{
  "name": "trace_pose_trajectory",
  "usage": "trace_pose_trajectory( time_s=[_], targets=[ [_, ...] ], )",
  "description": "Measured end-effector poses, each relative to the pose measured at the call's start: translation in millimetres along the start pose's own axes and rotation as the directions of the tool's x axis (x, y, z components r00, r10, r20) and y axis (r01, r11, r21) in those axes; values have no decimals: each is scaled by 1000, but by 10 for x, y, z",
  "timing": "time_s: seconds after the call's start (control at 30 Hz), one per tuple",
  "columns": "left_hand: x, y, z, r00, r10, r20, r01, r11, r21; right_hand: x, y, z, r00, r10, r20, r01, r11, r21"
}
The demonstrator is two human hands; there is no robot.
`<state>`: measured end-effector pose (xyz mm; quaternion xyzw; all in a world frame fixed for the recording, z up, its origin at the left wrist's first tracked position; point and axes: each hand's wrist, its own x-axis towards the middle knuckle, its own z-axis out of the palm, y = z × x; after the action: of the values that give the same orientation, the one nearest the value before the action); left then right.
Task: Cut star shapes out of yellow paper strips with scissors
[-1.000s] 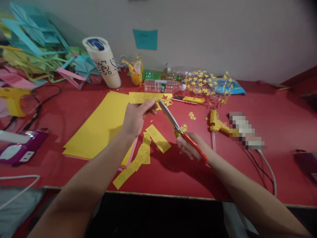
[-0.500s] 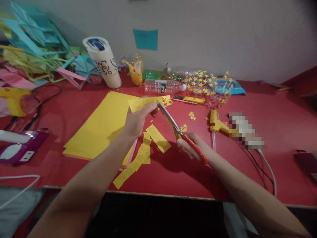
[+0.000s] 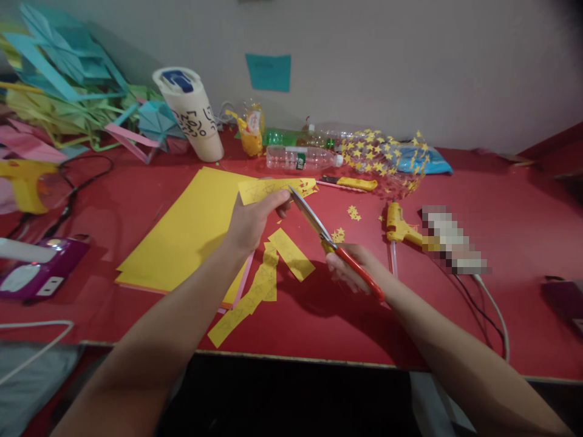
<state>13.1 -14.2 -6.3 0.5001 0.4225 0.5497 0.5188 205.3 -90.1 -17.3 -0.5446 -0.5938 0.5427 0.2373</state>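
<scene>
My left hand pinches a yellow paper strip marked with drawn stars; the strip's right end has star-shaped cut-outs. In my right hand are red-handled scissors, their tips at the strip beside my left fingertips. Below, several more marked strips lie overlapping, with a short yellow piece next to them. Small cut stars sit in two little piles, one farther back and one near the scissors. A stack of yellow sheets lies under and left of my left hand.
A yellow glue gun and a blurred pale object are at right. A yellow cutter, a clear bottle and a star-covered clear form lie behind. A white tumbler, paper shapes and a purple device stand left.
The strip has shifted slightly right and its cut end has tilted, so its cut-outs look narrower. Both hands keep nearly the same place.
</scene>
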Motion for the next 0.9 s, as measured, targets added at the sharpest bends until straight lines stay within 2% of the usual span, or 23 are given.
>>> trace_pose_trajectory(
  time_s=[0.43,0.9],
  targets=[
    [-6,12,-25,997,-68,-26,68,998,10,-27,-73,4,998,64,-21,-64,998,18],
    [-13,19,-21,995,-93,-21,93,996,-1,-34,-77,16,1000,18,-20,-17,1000,20]
  ],
)
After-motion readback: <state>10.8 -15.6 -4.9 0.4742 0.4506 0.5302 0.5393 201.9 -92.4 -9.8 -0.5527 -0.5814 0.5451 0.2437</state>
